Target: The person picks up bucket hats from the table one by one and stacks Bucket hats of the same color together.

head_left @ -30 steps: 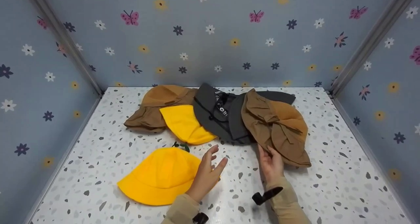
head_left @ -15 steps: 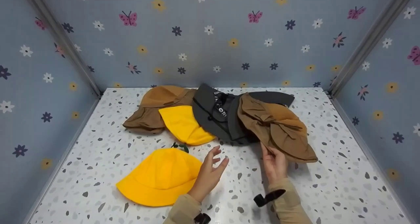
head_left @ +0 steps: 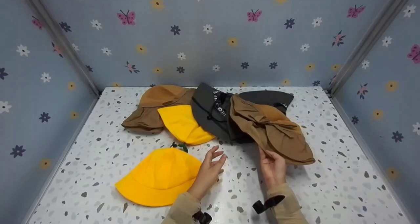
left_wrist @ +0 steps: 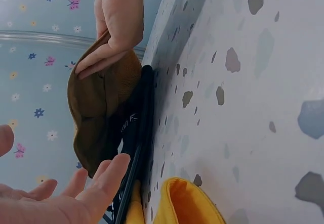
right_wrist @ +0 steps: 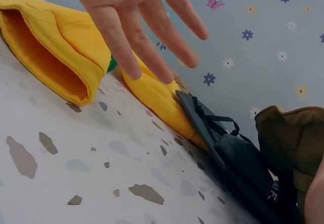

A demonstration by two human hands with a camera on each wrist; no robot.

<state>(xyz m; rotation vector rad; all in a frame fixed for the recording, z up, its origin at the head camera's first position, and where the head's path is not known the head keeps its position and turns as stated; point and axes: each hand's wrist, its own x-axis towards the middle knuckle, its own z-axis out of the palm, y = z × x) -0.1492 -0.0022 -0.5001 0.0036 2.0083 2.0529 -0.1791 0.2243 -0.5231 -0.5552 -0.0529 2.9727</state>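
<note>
My right hand pinches the brim of a brown sun hat with a knotted bow, at the right of the head view. The left wrist view shows that hat raised on edge, the right hand's fingers over its brim. My left hand holds nothing, its fingers spread and loosely bent beside a yellow bucket hat. Behind the raised hat lie dark grey hats, one with white lettering, partly covered by it.
At the back left, another brown hat lies beside a second yellow hat that runs under the grey brim. A small green leaf-like piece pokes out behind the front yellow hat. Flower-patterned walls enclose the speckled table.
The brown hat in my right hand has shifted left and tilted, uncovering more of the grey brim behind it. My left hand stays nearly in place, its fingers drawn slightly closer together.
</note>
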